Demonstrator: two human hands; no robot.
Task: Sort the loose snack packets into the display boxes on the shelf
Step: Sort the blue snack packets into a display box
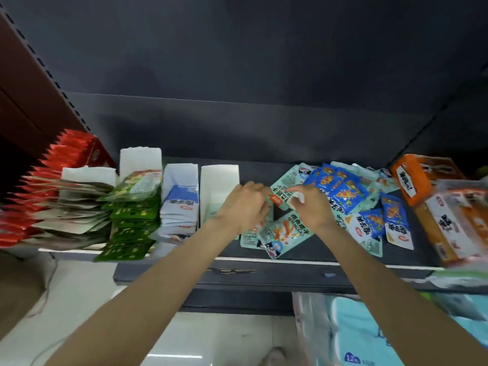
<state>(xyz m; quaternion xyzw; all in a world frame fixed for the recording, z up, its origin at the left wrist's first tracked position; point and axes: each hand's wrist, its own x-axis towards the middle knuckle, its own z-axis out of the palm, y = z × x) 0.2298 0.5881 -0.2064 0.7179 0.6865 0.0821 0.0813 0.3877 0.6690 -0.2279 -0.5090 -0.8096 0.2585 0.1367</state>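
Pale green packet [280, 192] at shelf centre, pinched from both sides: left hand [244, 204] at its 9 o'clock edge, right hand [309, 207] at 3 o'clock, fingers curled onto it, hands close together. More green packets [284, 235] lying flat at 6 o'clock. Heap of blue packets [343, 191] at 3 o'clock. White display boxes [219, 180] at 9 o'clock, holding upright rows of packets. Orange cartons [412, 180] far out at 3 o'clock. Dark shelf [264, 162] beneath everything.

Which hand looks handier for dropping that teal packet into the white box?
Probably the left hand: it holds the teal packet too and is right beside the white box. The right hand is farther away.
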